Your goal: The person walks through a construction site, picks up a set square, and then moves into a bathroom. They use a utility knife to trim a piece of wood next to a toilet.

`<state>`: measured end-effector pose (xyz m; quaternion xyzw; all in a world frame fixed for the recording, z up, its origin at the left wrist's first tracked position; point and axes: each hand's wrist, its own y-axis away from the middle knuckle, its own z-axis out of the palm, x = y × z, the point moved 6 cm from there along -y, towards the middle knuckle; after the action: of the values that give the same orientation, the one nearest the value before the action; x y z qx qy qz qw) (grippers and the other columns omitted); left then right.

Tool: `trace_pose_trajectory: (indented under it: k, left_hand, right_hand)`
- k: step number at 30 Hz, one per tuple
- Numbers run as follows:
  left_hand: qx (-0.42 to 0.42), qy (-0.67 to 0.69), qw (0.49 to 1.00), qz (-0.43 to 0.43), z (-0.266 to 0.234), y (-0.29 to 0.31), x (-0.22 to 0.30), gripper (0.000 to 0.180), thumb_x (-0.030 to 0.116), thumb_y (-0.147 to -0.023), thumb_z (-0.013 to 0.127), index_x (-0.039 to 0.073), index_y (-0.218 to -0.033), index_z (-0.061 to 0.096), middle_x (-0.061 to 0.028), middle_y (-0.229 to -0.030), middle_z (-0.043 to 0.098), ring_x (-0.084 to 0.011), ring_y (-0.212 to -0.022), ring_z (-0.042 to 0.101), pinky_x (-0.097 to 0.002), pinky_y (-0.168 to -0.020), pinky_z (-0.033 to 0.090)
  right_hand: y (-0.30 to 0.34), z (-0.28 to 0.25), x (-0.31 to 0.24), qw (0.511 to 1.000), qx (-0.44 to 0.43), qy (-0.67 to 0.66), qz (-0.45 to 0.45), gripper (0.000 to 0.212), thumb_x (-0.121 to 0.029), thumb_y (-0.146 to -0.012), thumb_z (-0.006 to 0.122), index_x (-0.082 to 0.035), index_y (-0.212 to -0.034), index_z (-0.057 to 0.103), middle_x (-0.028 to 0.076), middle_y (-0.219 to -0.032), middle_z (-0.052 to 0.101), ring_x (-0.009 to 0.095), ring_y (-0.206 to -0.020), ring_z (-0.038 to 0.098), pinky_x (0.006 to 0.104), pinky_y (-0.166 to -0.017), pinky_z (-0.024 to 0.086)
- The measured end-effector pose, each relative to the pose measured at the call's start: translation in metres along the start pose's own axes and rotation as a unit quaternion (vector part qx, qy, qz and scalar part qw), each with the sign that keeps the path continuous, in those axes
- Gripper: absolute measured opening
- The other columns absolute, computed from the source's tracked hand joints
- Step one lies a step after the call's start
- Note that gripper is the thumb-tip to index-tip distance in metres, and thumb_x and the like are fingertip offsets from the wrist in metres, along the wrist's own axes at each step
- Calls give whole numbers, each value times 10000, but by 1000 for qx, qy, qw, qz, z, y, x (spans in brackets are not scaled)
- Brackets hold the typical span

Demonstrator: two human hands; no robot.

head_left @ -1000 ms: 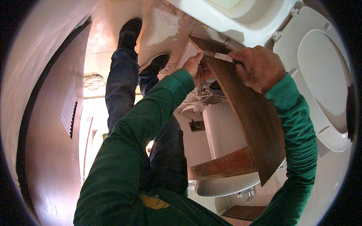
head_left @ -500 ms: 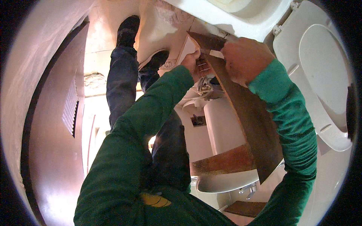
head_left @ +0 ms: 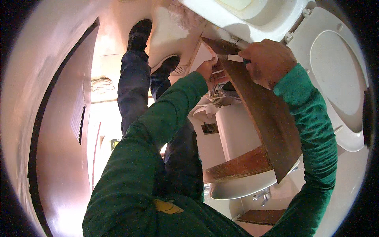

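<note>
- The brown board (head_left: 272, 122) is extending beside the toilet (head_left: 276, 25).
- The left hand (head_left: 206, 72) is pinching its edge, probably for steadiness.
- The right hand (head_left: 271, 61) is clasping a tool (head_left: 235, 58), apparently keeping its pale end against the board.

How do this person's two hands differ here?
The left hand is at the edge of the brown panel, while the right hand grips a pale tool over the panel. The left hand looks smaller in view than the right hand. Both come out of green sleeves.
</note>
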<state>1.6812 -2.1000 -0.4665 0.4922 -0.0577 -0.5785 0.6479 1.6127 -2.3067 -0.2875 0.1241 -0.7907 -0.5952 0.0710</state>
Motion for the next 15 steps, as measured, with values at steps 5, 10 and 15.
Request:
trace_pose_trajectory:
  k: [5, 10, 15]
  left_hand:
    - [-7, -8, 1000, -1, 0, 0, 1, 381, 439, -1041, 422, 109, -1146, 579, -78, -1006, 606, -272, -943, 603, -470, -858, 576]
    - [3, -12, 1000, -12, -13, -12, -4, 358, 420, -1051, 397, 130, -1160, 577, -68, -1036, 622, -262, -967, 613, -489, -857, 563]
    - [7, 4, 1000, 21, -9, -13, -1, 298, 372, -1056, 407, 111, -1076, 550, -83, -955, 593, -266, -860, 619, -529, -849, 589]
  right_hand:
    - [3, 12, 4, 1000, 5, -6, -13, 295, -151, -787, 667, -95, -1075, 686, 137, -955, 663, 350, -927, 651, 489, -808, 538]
    - [0, 10, -12, 1000, -19, 1, 13, 273, -142, -790, 651, -88, -1053, 698, 133, -915, 680, 361, -884, 676, 483, -769, 566]
    - [-8, 30, -25, 1000, 6, 4, 3, 228, -160, -788, 653, -104, -999, 717, 129, -898, 700, 351, -871, 695, 477, -755, 575]
